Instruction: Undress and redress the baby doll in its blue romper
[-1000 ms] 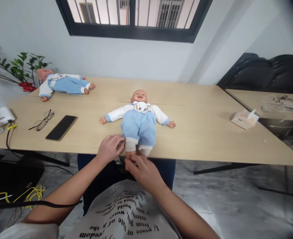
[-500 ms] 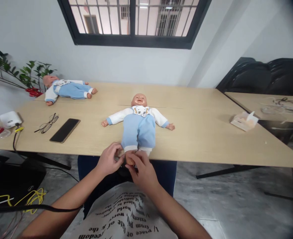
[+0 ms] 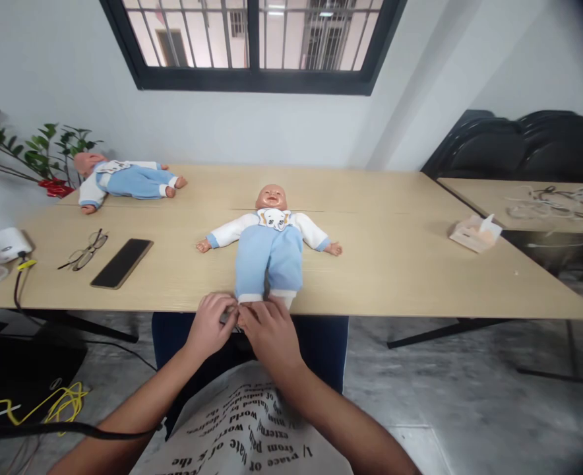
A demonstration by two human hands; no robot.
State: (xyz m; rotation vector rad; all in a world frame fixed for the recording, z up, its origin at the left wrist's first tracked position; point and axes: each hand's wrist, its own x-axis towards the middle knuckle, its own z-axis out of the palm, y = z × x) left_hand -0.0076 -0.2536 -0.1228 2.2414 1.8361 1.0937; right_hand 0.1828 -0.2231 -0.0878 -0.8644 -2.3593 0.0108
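Grip: both hands closed at the feet of the baby doll (image 3: 270,249), at the table's near edge; fingers curled around the white trouser cuffs, feet themselves hidden under the hands.
Left hand (image 3: 211,325): fingers bent inward on the doll's leg end at that side; what exactly is pinched cannot be told.
Right hand (image 3: 268,327): lies over the other leg end, knuckles up, touching the left hand's fingertips.
Doll position: on its back directly beyond the grip, head away from the person, arms spread to both sides, blue trousers, white sleeves, bib at the chest.
Table (image 3: 400,264): light wood; the doll's leg ends reach its near edge, right where the hands meet.
Left of grip: black phone (image 3: 122,263) flat on the table, eyeglasses (image 3: 84,249) just beyond it, white box (image 3: 6,244) farther out at the edge.
Far left of grip: second doll (image 3: 123,180) in like clothing, lying near the back of the table, beside a green plant (image 3: 34,145).
Right of grip: tissue box (image 3: 475,233), well apart, near the table's right end.
Below grip: printed shirt (image 3: 252,435) of the person.
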